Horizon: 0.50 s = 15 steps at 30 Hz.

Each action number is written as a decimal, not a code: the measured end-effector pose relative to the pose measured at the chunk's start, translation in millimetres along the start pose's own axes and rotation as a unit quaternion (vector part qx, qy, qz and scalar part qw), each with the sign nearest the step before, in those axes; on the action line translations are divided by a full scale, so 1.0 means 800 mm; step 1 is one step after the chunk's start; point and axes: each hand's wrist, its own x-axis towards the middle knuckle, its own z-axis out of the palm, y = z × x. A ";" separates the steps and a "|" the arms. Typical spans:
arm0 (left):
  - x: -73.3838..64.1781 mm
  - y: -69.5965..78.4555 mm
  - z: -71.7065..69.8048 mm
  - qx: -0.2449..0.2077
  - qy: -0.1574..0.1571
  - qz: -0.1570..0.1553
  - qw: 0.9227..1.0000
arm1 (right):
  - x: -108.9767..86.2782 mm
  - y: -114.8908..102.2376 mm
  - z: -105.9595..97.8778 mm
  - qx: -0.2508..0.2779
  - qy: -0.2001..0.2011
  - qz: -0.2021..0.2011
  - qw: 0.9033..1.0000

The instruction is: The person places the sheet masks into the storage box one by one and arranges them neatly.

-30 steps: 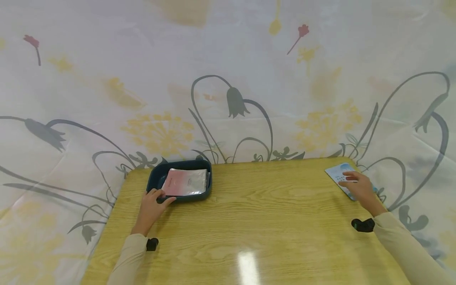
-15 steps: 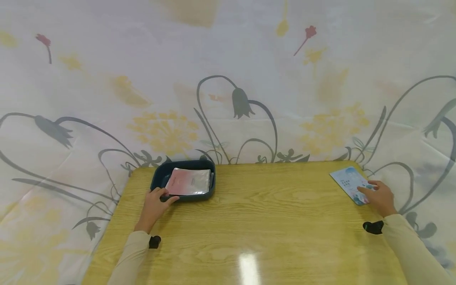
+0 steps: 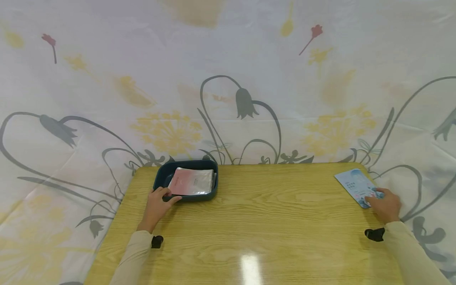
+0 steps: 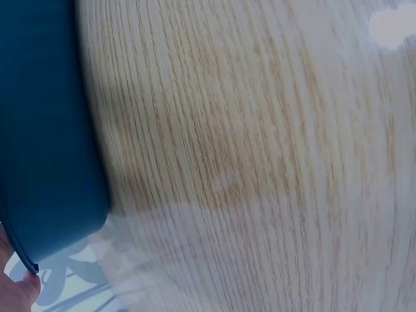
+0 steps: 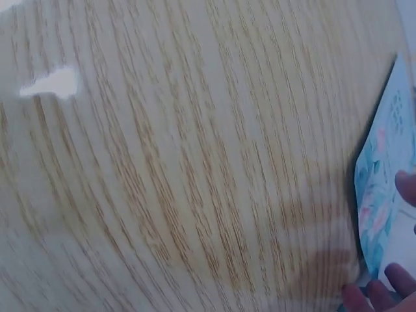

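Note:
My left hand [image 3: 156, 208] grips the near left rim of a dark blue plastic tray [image 3: 192, 198], thumb outside and fingers over the edge. The tray wall [image 4: 45, 130] fills the left of the left wrist view. Inside lie flat pink-and-silver packets [image 3: 190, 182], stacked. My right hand [image 3: 386, 206] is at the near right end of a light blue, flower-printed flat packet [image 3: 354, 186], fingers and thumb spread across it. In the right wrist view the thumb [image 5: 407, 188] is over the packet [image 5: 380, 188], with a gap to the fingers [image 5: 370, 296] by its edge.
The wood-grain table [image 3: 263, 213] spans the space between both hands. A floral cloth backdrop [image 3: 278, 71] rises behind the table and falls at both sides. Black straps with small devices [image 3: 375, 234] are on both wrists.
My right hand has drawn back from over the blue packet to its near right end. The packet keeps its place. My left hand stays on the tray rim; the head view has shifted slightly.

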 end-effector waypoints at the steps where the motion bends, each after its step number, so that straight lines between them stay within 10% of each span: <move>1: 0.000 0.001 0.000 -0.005 0.006 0.006 1.000 | 0.000 -0.001 0.001 0.005 0.005 0.011 1.000; 15: 0.000 0.001 -0.003 -0.007 -0.002 0.001 1.000 | 0.015 0.007 0.017 -0.060 0.000 -0.005 0.998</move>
